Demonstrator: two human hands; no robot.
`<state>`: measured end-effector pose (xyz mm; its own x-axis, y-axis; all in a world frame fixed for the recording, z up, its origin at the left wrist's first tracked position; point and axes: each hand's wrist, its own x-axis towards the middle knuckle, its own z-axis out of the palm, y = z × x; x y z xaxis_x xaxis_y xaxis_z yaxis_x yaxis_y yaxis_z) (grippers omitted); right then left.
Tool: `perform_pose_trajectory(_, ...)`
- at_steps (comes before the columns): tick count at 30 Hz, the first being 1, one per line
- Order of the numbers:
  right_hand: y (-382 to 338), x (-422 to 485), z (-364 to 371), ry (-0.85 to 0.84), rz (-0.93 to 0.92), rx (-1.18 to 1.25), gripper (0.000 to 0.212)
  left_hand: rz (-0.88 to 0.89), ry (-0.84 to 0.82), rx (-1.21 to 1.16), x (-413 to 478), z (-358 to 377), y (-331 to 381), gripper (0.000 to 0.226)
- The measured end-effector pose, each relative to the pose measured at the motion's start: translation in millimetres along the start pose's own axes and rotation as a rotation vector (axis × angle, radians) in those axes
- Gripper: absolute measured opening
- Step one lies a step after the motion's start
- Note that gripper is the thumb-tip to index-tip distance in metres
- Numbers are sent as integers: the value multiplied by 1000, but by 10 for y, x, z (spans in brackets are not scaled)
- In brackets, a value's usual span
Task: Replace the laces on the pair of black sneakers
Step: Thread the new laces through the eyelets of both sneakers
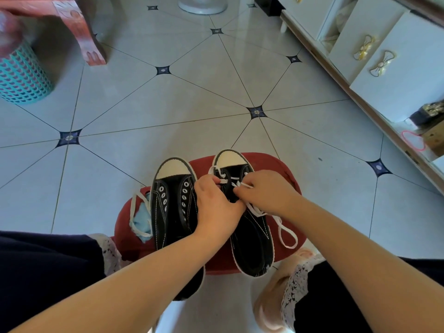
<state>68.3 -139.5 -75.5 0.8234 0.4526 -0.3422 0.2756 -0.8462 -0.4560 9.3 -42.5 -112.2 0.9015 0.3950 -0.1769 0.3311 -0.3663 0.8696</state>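
- Right sneaker [249,234], on the right half of the red stool [272,163], toe toward the far edge; the white lace [286,233] is threaded through only its forward eyelets.
- Left hand [216,207]: fingers curled, tips pinching the lace at the left eyelet row. Right hand [266,191]: fingers curled, pinching a lace end just above the tongue.
- Left sneaker [173,207], touching or just beside its partner on the stool's left half, eyelets empty; a loose lace [134,203] and a blue cloth [141,221] lie at the stool's left edge.
- Risk 1: both heels reach the stool's near edge, and the left heel overhangs it. A firm pull toward the body could drag a shoe off onto the tiled floor [192,104].
- Risk 2: the lace's free tail loops over the stool's right edge. It may snag there, or uneven pulling could draw the short end out of its eyelet.
- Risk 3: the left forearm crosses the left sneaker, so a sideways sweep could nudge it and push the loose lace off the left edge.
- Open room: the far edge and right corner are bare. The floor ahead is open, with the white cabinet [384,75] and teal basket [21,78] well apart.
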Motion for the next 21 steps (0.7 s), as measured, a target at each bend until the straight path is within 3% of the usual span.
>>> perform_pose_trajectory(4, 10, -104, -230, -91, 115, 310, 23, -30, -16, 5, -6, -3, 11, 53)
perform_pose_trajectory(8, 105, -242, -460, -415, 181, 426, 36, -80, -42, 11, -12, 21, 21, 52)
perform_pose_trajectory(13, 144, -378, -556, -576, 88, 377, 43, -117, -53, -10, 0, 55, 27, 50)
perform_pose_trajectory(21, 113, -565, -604, -721, -148, 467, 18, -142, -46, -44, 18, 67, -4, 52)
